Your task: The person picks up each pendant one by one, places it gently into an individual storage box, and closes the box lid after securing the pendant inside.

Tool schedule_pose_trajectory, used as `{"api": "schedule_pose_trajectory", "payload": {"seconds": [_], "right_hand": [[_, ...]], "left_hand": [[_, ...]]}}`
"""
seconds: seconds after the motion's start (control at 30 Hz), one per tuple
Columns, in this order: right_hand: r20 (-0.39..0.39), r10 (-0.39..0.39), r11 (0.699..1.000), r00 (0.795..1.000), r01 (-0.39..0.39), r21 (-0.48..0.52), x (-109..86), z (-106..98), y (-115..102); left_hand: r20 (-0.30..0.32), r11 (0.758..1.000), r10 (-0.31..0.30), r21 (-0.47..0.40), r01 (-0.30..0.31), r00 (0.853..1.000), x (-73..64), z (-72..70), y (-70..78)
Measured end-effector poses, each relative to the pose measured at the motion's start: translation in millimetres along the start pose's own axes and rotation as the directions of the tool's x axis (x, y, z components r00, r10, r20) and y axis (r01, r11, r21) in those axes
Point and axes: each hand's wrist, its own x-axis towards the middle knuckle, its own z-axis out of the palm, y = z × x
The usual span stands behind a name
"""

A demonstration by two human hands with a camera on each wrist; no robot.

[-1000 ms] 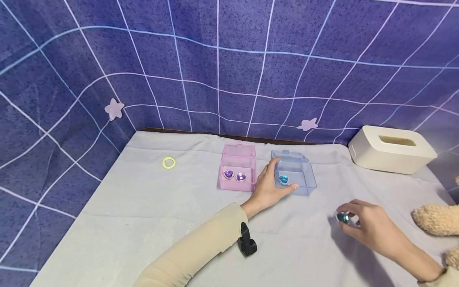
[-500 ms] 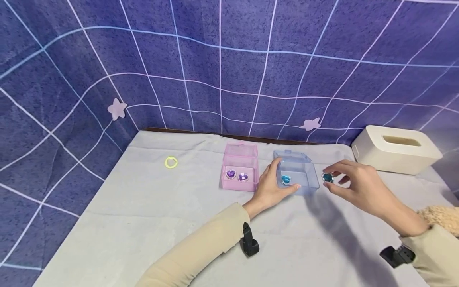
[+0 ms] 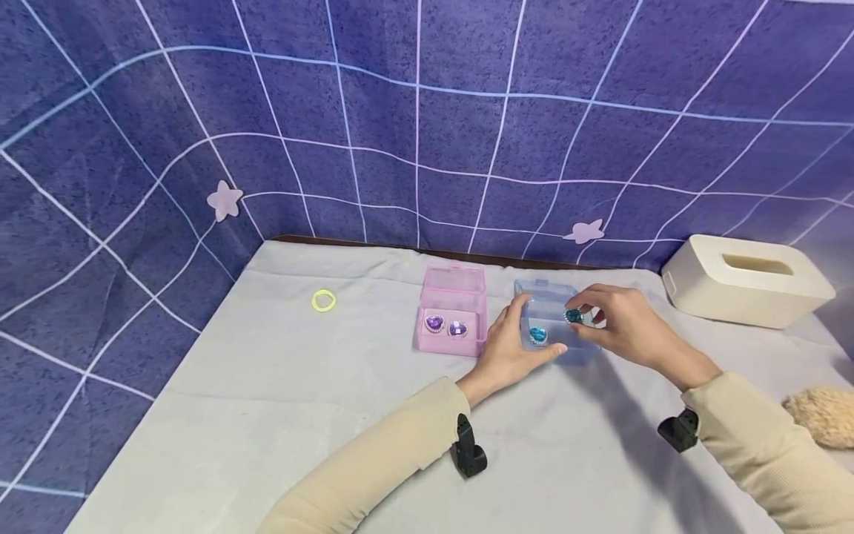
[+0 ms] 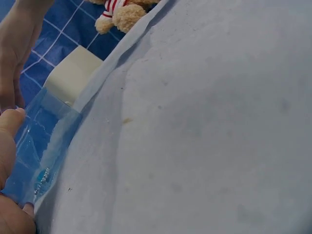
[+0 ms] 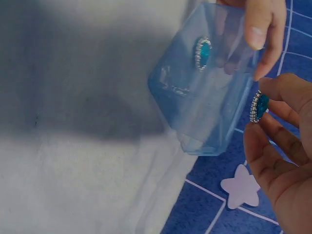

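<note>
A clear blue box (image 3: 577,354) stands with its lid up, and my left hand (image 3: 505,350) grips it at the left side, thumb at the front rim and fingers toward the back. Inside it lies one teal gem (image 3: 538,336) edged with small clear stones. My right hand (image 3: 623,324) pinches another teal gem (image 3: 574,316) between thumb and fingertips, over the box's right part. The right wrist view shows this held gem (image 5: 261,106) just above the box's rim. Left of it, a pink box (image 3: 453,279) holds two purple gems (image 3: 435,323), its lid also up.
A yellow ring-shaped band (image 3: 323,300) lies on the white cloth at the left. A cream tissue box (image 3: 747,285) stands at the back right, with a plush bear's tan limb (image 3: 823,417) at the right edge. A purple-blue grid curtain (image 3: 373,170) hangs behind.
My right hand has carried the teal gem leftward and away from me, from the cloth at the right to over the blue box. The left hand keeps its hold on the box.
</note>
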Motion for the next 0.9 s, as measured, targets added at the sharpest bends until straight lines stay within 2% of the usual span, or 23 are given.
{"api": "schedule_pose_trajectory", "payload": {"seconds": [0.13,0.37,0.63,0.9], "right_hand": [[0.025,-0.023,1.000,0.999,0.024,-0.006,4.1,9.1,5.5],[0.136,-0.037,0.999,0.990,0.037,0.003,6.2,22.5,10.5],[0.291,-0.011,0.999,0.957,0.023,-0.037,8.8,28.4,11.8],[0.373,-0.010,0.996,0.928,0.043,-0.080,15.5,33.2,13.3]], "left_hand": [[-0.005,1.000,0.003,0.006,-0.003,1.000,0.4,0.9,0.5],[0.006,1.000,0.001,0.006,-0.001,1.000,0.0,0.3,1.5],[0.006,1.000,0.004,0.006,-0.004,1.000,-1.4,1.5,-0.8],[-0.007,1.000,0.017,0.000,-0.017,1.000,-1.5,-0.1,-1.3]]}}
